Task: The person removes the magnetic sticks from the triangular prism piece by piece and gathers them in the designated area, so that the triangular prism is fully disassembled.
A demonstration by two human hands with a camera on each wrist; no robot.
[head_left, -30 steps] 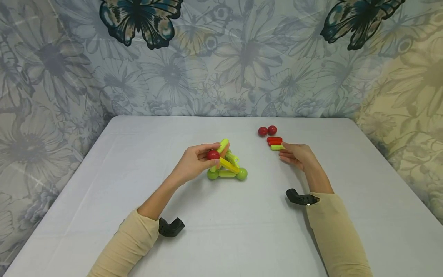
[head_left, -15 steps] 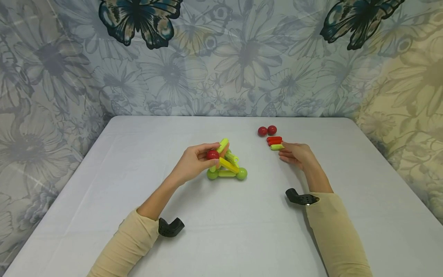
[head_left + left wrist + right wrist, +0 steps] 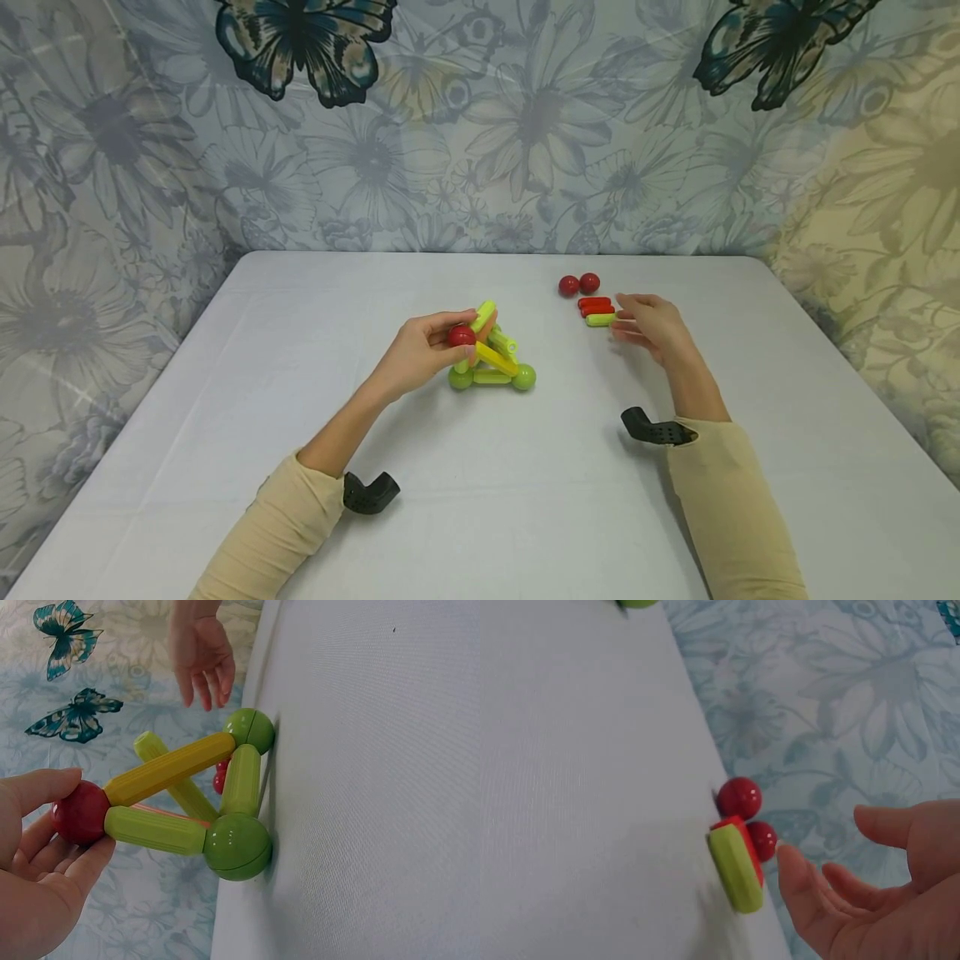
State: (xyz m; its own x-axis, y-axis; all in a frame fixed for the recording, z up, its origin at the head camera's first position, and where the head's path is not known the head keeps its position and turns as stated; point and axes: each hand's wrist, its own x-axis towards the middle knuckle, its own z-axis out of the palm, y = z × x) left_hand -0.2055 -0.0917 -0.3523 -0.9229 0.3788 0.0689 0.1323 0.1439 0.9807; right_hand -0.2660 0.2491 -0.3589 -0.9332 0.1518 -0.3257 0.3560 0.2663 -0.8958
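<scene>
Pinched between thumb and fingers of left hand [image 3: 422, 352]: red ball [image 3: 461, 336], joined to yellow-and-green frame [image 3: 497, 359] resting on table [image 3: 517, 500]. Near loose green rod [image 3: 599, 320]: right hand [image 3: 656, 328], thumb spread from fingers. Beyond that rod: two red rods [image 3: 595, 302], then two red balls [image 3: 569, 286], side by side.

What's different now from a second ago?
The right hand has spread its fingers and shifted slightly right, away from the loose green stick. The left hand still holds the red ball on the built frame; the stick and loose red balls stayed put.
</scene>
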